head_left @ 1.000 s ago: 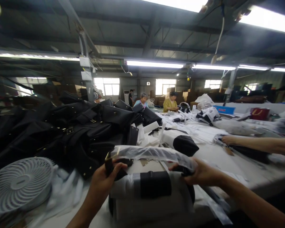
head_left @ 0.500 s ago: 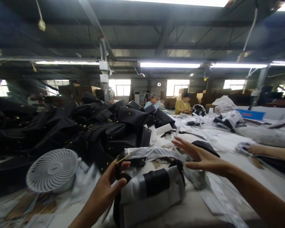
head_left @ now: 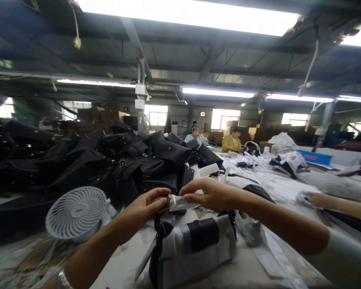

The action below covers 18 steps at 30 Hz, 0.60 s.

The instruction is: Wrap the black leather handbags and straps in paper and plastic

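Note:
A black bag point(head_left: 195, 249) partly wrapped in white sheeting sits upright at the table's front. Above its left end, my left hand point(head_left: 152, 200) pinches the black strap near a gold buckle point(head_left: 172, 200). My right hand point(head_left: 201, 192) is closed on the clear plastic wrap point(head_left: 180, 204) just right of that buckle, its fingertips close to those of my left hand. Part of the strap is hidden by the fingers and plastic.
Black bags point(head_left: 144, 160) are heaped behind and left. A white fan point(head_left: 76, 212) stands at left. White wrapping point(head_left: 273, 180) and a blue box point(head_left: 314, 157) lie right. Another person's hand point(head_left: 315, 199) reaches in from the right; people sit at the back.
My right hand has moved left from its open pose to the buckle and closed on the plastic. My left hand has risen slightly and tightened its grip. The view has tilted up.

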### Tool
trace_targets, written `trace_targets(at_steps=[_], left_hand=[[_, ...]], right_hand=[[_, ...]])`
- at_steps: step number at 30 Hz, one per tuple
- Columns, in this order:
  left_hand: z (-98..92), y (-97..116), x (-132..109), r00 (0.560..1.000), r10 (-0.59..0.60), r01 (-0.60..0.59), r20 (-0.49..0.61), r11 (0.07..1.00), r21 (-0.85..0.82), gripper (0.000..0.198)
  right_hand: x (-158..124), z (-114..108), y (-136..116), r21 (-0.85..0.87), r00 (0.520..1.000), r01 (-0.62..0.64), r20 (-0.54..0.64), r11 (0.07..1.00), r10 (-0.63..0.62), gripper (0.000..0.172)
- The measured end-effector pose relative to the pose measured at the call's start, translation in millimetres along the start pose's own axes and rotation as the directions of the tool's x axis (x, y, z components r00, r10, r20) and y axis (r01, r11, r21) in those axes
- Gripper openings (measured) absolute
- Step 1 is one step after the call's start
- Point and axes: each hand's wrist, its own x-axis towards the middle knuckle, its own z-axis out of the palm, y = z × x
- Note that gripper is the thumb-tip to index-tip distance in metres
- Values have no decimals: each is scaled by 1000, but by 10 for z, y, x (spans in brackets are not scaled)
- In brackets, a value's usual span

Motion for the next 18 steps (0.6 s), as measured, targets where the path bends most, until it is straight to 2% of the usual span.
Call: trace_targets(at_steps=[3, 7, 11, 15, 18], left_hand=[[-32, 11, -4, 999, -5, 4, 46, 1000, 31, 46], [-60, 55, 4, 995, 0, -5, 97, 999, 52, 45], [-63, 78, 17, 994, -5, 0, 113, 999, 43, 46], [-22, 70, 31, 995, 20, -26, 102, 998, 59, 51], [1, 48, 42, 993, 55, -57, 100, 998, 14, 50]], right_hand=[[74, 40, 23, 25, 999, -39, 11, 999, 39, 32], [125, 91, 42, 64, 991, -72, -107, 995, 78, 31], [139, 148, 35, 68, 984, 17, -181, 998, -4, 27], [141, 209, 13, 48, 983, 83, -166, 995, -74, 24], [112, 233, -34, -48, 979, 127, -157, 991, -133, 28]])
